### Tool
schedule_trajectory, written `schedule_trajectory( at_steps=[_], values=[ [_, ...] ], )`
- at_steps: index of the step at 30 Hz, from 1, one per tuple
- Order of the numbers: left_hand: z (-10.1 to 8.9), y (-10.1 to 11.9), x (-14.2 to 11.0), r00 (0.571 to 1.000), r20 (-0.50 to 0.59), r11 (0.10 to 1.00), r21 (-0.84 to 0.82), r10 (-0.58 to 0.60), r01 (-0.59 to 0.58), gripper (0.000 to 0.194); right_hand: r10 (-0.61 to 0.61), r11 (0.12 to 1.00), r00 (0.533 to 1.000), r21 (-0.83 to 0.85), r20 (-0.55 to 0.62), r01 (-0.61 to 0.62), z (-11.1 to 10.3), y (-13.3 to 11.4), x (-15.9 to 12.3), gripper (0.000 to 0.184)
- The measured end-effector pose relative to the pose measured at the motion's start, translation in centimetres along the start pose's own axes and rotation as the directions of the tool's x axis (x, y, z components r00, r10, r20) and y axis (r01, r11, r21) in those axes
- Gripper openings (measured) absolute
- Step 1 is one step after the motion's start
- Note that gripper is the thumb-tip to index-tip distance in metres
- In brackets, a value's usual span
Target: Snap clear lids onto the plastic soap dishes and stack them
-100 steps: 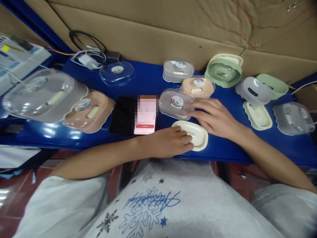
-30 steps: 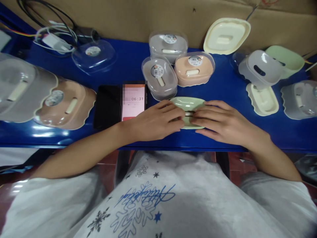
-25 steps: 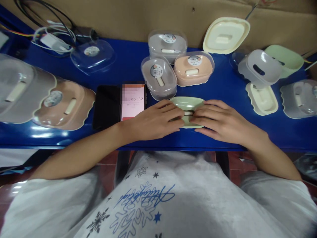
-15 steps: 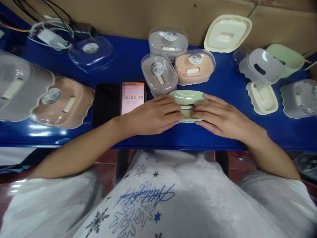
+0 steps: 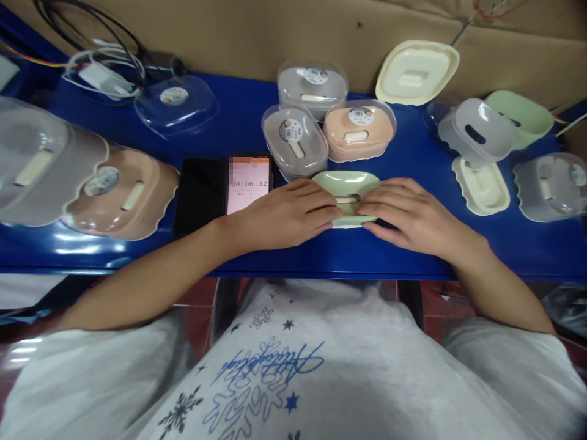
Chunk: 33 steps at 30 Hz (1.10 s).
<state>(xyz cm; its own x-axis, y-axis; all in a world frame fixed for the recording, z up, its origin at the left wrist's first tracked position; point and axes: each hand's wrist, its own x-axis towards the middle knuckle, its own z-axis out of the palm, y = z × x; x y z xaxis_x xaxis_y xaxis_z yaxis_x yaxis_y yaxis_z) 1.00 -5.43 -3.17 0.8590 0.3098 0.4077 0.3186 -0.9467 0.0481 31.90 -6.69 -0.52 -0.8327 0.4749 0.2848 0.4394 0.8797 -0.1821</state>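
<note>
A shallow, pale green plastic soap dish [image 5: 346, 179] rests near the front edge of the blue table, with a cream bar [image 5: 347, 200] showing in its central slot. My left hand [image 5: 300, 211] grips the dish's left end, fingers bent over the rim and reaching towards the bar. From the other side my right hand [image 5: 408, 214] holds the right end, its fingertips inside the dish by the bar and its thumb at the near rim. Both hands cover the ends of the dish, and its underside is hidden.
Behind the dish stand lidded boxes, two grey [image 5: 296, 143] and one peach [image 5: 360, 131]. A phone [image 5: 247, 186] with a timer lies left. Larger lidded boxes [image 5: 121, 195] stand further left. To the right are a cream tray [image 5: 483, 183], a grey shell [image 5: 477, 131] and a green shell [image 5: 527, 116].
The view has tilted slightly, so the table's things sit a little lower in the picture. Both hands keep their hold on the green soap dish, with hardly any movement.
</note>
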Motion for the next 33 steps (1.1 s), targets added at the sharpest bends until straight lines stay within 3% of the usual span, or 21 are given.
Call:
schedule_trajectory(
  at_steps=[11, 16, 18, 20, 22, 25, 26, 27, 31, 33],
  values=[
    [0.4, 0.7, 0.2, 0.995, 0.099, 0.994, 0.097, 0.031, -0.041, 0.013, -0.097, 0.985, 0.995, -0.14, 0.019, 0.099, 1.1, -0.3, 0.4, 0.018],
    [-1.1, 0.0, 0.1, 1.0, -0.002, 1.0, -0.013, 0.013, -0.013, 0.02, -0.097, 0.99, 0.995, -0.099, 0.012, 0.098, 1.1, -0.5, 0.5, 0.022],
    [-2.7, -1.1, 0.0, 0.992, -0.079, 0.995, 0.017, -0.099, 0.1, 0.022, -0.101, 0.993, 0.995, -0.068, -0.01, 0.1, 1.1, -0.4, 0.4, 0.026],
    [-4.4, -2.7, -0.4, 0.93, -0.201, 0.94, 0.089, -0.308, 0.331, 0.027, -0.087, 0.996, 0.995, -0.037, -0.045, 0.085, 1.0, -0.3, 0.3, 0.031],
    [-5.3, -4.9, -1.4, 0.789, -0.334, 0.796, 0.154, -0.516, 0.586, 0.036, -0.06, 0.998, 0.995, -0.026, -0.085, 0.058, 0.9, -0.1, 0.1, 0.033],
    [-4.2, -9.5, -4.4, 0.572, -0.434, 0.547, 0.195, -0.696, 0.814, 0.058, -0.038, 0.998, 0.991, -0.045, -0.126, 0.032, 0.7, 0.1, -0.1, 0.031],
    [-3.3, -11.2, -5.7, 0.539, -0.419, 0.523, 0.165, -0.731, 0.837, 0.067, -0.036, 0.998, 0.99, -0.053, -0.136, 0.029, 0.7, 0.2, -0.1, 0.03],
    [-2.2, -12.9, -7.1, 0.534, -0.433, 0.534, 0.135, -0.726, 0.835, 0.069, -0.034, 0.998, 0.989, -0.059, -0.146, 0.025, 0.6, 0.2, -0.2, 0.028],
    [1.3, -18.0, -11.6, 0.676, -0.471, 0.694, 0.168, -0.567, 0.7, 0.074, -0.023, 0.997, 0.985, -0.071, -0.169, 0.011, 0.3, 0.3, -0.2, 0.024],
    [2.0, -19.1, -12.5, 0.7, -0.45, 0.71, 0.184, -0.554, 0.68, 0.071, -0.03, 0.997, 0.985, -0.078, -0.17, 0.017, 0.2, 0.4, -0.1, 0.022]
  ],
)
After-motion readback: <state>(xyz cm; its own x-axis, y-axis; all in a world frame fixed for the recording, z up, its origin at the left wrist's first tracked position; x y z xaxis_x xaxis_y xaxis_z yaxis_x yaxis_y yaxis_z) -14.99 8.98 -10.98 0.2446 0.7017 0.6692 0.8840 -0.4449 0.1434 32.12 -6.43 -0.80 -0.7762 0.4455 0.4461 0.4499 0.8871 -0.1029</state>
